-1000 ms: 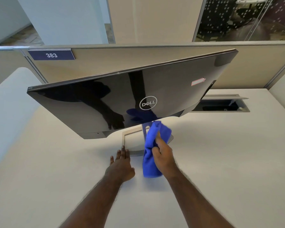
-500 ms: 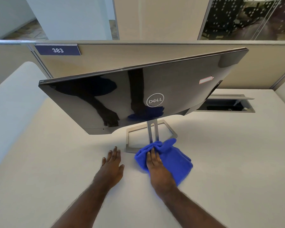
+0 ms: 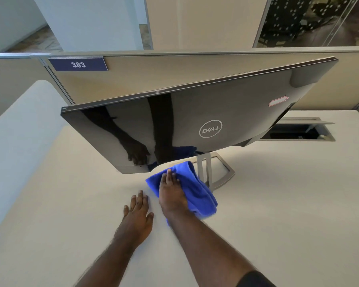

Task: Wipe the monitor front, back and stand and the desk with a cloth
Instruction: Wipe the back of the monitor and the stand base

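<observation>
On one desk (image 3: 278,204), one monitor (image 3: 195,121), one blue cloth (image 3: 197,193) under flat right hand (image 3: 171,193), left hand (image 3: 138,212) flat, holding nothing

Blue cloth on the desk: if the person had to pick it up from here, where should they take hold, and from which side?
Probably the bunched right-hand fold of the blue cloth, approached from above and the right. The right hand lies flat on its left part, and the monitor stand crowds its far edge, so the thick near-right fold is the freest to pinch.
</observation>
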A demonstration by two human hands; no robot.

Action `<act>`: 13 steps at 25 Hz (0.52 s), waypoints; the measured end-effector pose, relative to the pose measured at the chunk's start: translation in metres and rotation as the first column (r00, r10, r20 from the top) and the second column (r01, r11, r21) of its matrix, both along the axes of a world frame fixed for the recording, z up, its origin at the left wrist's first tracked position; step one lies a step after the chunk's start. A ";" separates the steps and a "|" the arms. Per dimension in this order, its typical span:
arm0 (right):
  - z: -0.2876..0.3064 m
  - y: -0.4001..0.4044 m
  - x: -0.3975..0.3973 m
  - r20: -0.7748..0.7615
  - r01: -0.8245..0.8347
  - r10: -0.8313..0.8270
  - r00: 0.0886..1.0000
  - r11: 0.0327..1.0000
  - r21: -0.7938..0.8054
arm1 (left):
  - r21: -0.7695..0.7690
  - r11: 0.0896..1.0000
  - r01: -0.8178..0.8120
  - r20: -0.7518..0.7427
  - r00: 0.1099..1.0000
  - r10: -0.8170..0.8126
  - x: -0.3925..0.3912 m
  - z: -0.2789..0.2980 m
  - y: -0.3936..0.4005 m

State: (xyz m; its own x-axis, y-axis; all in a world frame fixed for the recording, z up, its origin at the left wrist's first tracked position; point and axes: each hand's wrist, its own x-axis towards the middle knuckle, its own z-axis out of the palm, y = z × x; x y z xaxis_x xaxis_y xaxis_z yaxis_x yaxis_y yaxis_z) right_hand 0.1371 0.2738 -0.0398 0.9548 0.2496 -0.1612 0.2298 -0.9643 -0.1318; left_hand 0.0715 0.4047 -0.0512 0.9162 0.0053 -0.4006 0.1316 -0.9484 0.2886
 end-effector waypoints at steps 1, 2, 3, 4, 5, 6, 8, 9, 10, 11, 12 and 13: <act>0.001 0.003 0.008 -0.025 0.014 -0.014 1.000 1.000 0.010 | -0.001 1.000 -0.002 -0.002 1.000 0.002 0.000 -0.001 0.003; 0.003 0.005 0.015 -0.042 0.022 -0.022 0.999 1.000 0.017 | -0.004 1.000 -0.005 -0.003 1.000 0.005 0.001 -0.001 0.005; 0.002 0.006 0.018 -0.049 0.017 -0.017 0.999 1.000 0.014 | -0.007 1.000 -0.008 -0.004 1.000 0.008 0.002 0.000 0.007; -0.001 0.004 0.017 -0.043 -0.009 0.008 0.999 1.000 -0.015 | -0.006 1.000 -0.010 -0.007 1.000 0.010 0.003 0.001 0.009; -0.004 0.002 0.014 -0.038 -0.054 0.052 0.998 0.997 -0.063 | -0.006 1.000 -0.013 -0.007 1.000 0.013 0.004 0.001 0.011; -0.006 -0.002 0.007 -0.036 -0.108 0.104 0.994 0.987 -0.119 | -0.006 1.000 -0.018 -0.003 1.000 0.018 0.006 0.003 0.011; -0.010 -0.011 -0.014 -0.036 -0.148 0.144 0.989 0.977 -0.153 | -0.010 1.000 -0.024 0.004 1.000 0.024 0.011 0.008 0.011; -0.012 -0.016 -0.023 -0.037 -0.157 0.153 0.987 0.975 -0.158 | -0.013 1.000 -0.024 0.005 1.000 0.024 0.015 0.010 0.008; -0.012 -0.021 -0.031 -0.041 -0.169 0.164 0.986 0.969 -0.181 | -0.018 1.000 -0.020 0.004 1.000 0.020 0.018 0.013 0.005; -0.012 -0.026 -0.040 -0.054 -0.182 0.174 0.983 0.962 -0.205 | -0.027 1.000 -0.012 0.003 1.000 0.012 0.022 0.016 -0.001; -0.012 -0.032 -0.048 -0.077 -0.191 0.178 0.981 0.960 -0.207 | -0.041 0.999 0.000 0.001 1.000 0.000 0.025 0.019 -0.008; -0.013 -0.040 -0.056 -0.116 -0.197 0.177 0.977 0.960 -0.200 | -0.058 0.998 0.014 -0.002 1.000 -0.014 0.027 0.021 -0.016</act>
